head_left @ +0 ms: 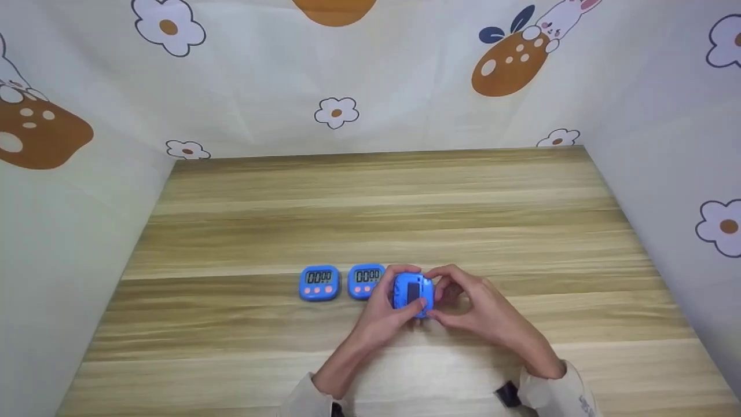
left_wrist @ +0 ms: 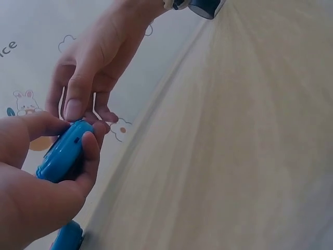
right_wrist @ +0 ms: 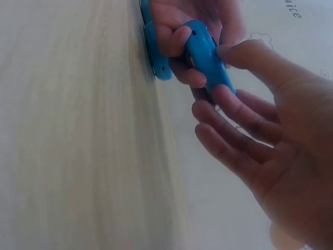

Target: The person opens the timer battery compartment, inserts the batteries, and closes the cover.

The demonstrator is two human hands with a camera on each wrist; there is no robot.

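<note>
In the head view, my left hand (head_left: 383, 310) grips a blue digital timer (head_left: 402, 292) between thumb and fingers. The timer's back faces up, with a dark rectangle on it; its display side is hidden. My right hand (head_left: 485, 307) pinches the timer's right side, index finger at the upper corner and thumb at the lower one. The right wrist view shows the timer (right_wrist: 206, 54) edge-on, raised above the table, with both hands on it. Left of the hands lie two more blue timers, one farther left (head_left: 319, 283) and one nearer (head_left: 365, 281), face up with pink buttons.
The wood-grain table (head_left: 243, 359) runs back to a patterned cloth wall (head_left: 260, 87), with more cloth at both sides. A black object (head_left: 508, 394) sits by the right sleeve (head_left: 556, 391). The nearer timer is partly covered by the left hand.
</note>
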